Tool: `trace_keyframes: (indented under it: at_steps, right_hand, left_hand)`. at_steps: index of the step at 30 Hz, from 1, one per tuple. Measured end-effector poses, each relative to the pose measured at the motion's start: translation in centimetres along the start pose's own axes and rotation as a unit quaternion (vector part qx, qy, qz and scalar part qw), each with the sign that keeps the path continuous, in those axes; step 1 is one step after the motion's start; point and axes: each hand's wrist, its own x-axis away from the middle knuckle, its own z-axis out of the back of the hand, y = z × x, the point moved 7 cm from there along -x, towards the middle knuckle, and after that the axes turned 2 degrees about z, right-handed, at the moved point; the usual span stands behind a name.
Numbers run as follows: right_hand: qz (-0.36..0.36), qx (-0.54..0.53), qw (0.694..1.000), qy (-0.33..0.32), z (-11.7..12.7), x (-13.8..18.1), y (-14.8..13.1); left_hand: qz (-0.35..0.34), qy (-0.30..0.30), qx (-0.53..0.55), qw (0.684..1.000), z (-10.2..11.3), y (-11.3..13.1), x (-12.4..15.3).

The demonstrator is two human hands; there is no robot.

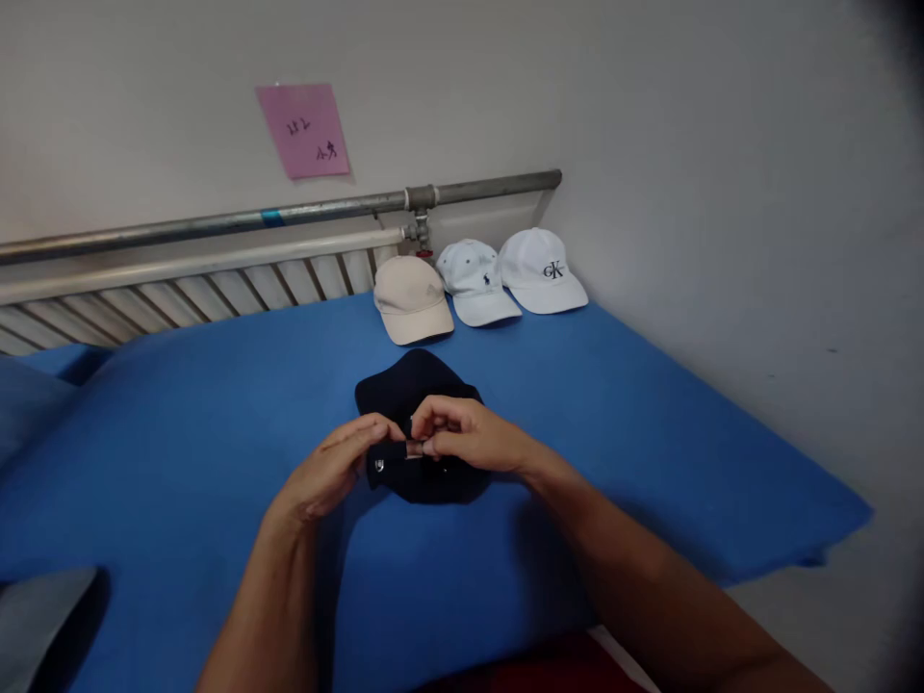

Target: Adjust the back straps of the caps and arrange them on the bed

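Observation:
A dark navy baseball cap [448, 486] rests on the blue bed sheet in front of me, its brim pointing away. Its back strap [390, 450] faces me, with a metal buckle [414, 449] near the middle. My left hand [336, 467] is closed at the strap's left end, fingers bent over its upper edge. Thumb and fingertips of my right hand [476, 433] pinch the strap just right of the buckle. The fingers partly cover the cap's opening, and the exact grip of the left fingertips is hard to see.
Beyond the cap stand a beige cap [413, 298], a pale cap with a small logo [476, 281] and a white cap [541, 269]. A radiator [274, 284] and a metal pipe [491, 188] run along the wall. Grey fabric [39, 616] lies at lower left.

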Motion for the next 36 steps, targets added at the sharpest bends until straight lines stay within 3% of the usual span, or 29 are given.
trace_keyframes:
  at_steps: [3, 9, 16, 36]
  right_hand:
    - [0.002, 0.005, 1.0, -0.005, 0.0, -0.1, 0.1]
    - [0.004, 0.005, 1.0, -0.005, -0.1, 0.0, -0.1]
    - [0.009, 0.022, 1.0, -0.02, -0.7, 0.2, -0.5]
    - [-0.016, 0.038, 0.999, -0.019, -1.6, -0.2, 0.2]
  left_hand:
    - [0.001, 0.018, 0.001, 1.0, 0.1, 0.0, 0.0]
    - [0.022, -0.042, -0.068, 0.997, -0.4, -0.5, -0.1]
    - [0.016, -0.07, -0.099, 0.992, -0.5, -0.3, 0.1]
    - [0.032, -0.054, -0.081, 0.995, -1.5, 0.1, 0.4]
